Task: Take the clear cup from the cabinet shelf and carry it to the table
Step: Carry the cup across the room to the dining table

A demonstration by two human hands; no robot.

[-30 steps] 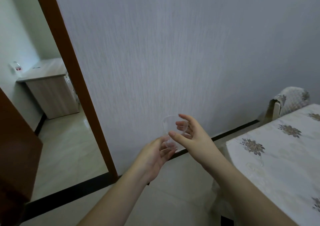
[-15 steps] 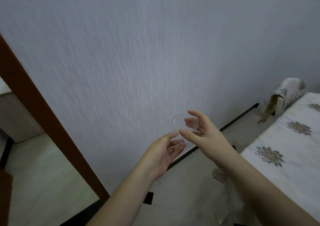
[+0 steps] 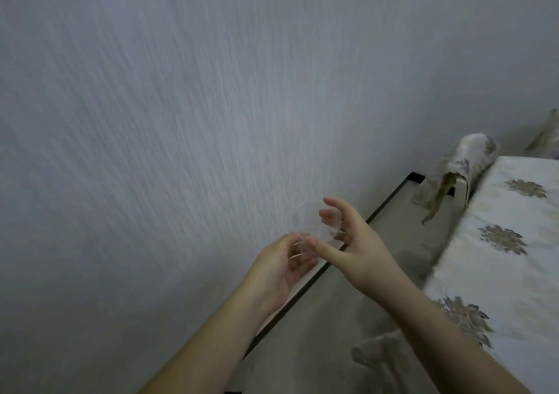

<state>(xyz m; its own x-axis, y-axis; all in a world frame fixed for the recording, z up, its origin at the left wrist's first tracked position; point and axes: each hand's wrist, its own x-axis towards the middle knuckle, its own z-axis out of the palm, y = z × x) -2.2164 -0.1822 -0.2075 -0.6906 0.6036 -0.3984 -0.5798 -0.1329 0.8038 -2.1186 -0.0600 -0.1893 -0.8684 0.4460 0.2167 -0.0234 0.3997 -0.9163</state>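
Observation:
The clear cup (image 3: 308, 219) is a thin see-through plastic cup, held tilted in front of the grey wall at mid-frame. My left hand (image 3: 281, 268) cradles its base from below with curled fingers. My right hand (image 3: 354, 242) wraps its side, thumb in front and fingers behind the cup wall. The table (image 3: 514, 260), covered in a white cloth with brown flower prints, lies to the right of my hands. The cabinet is out of view.
A textured grey wall (image 3: 181, 121) fills the left and centre, with a black skirting strip (image 3: 305, 287) along the pale tiled floor. A cloth-covered chair (image 3: 453, 169) stands at the table's far end, and another covered chair back (image 3: 384, 351) sits low beside the table.
The view has swung right: the door frame and the side room have left the frame and more of the table shows. Both hands keep the same hold on the cup.

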